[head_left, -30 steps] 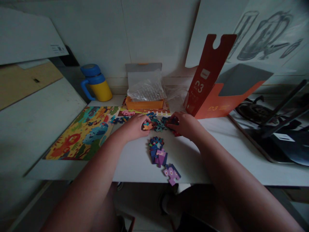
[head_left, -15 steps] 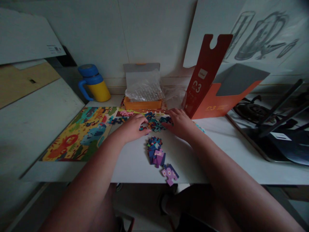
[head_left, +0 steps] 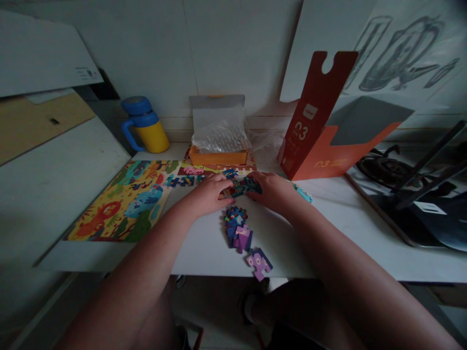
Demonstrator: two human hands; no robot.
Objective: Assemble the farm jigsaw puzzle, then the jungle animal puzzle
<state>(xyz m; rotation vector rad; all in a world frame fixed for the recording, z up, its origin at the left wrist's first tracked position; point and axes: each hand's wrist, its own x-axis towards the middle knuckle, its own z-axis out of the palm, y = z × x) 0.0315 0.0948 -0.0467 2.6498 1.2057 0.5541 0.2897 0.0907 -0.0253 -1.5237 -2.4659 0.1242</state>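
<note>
Dark teal jigsaw puzzle pieces (head_left: 241,186) lie bunched between my two hands on the white table. My left hand (head_left: 213,195) curls round their left side, its thumb along the near edge. From the right, my right hand (head_left: 272,190) closes over the same bunch, with its fingertips hidden. Nearer me sits a heap of blue puzzle pieces (head_left: 233,218) with a purple piece (head_left: 242,238) on it. A pink-purple piece with eye shapes (head_left: 259,263) lies by the front edge. More dark pieces (head_left: 180,181) are left of my left hand.
A colourful animal picture sheet (head_left: 127,204) lies left. Behind are a blue-yellow jug (head_left: 153,131), an orange box with plastic wrap (head_left: 219,157) and a tall orange-red carton (head_left: 310,141). A black stove-like appliance (head_left: 412,204) stands right. Light-blue pieces (head_left: 302,192) lie beyond my right forearm.
My hands have drawn closer together around the teal pieces, squeezing them into a tighter bunch. My right hand has come slightly lower, toward me. The view has shifted a little.
</note>
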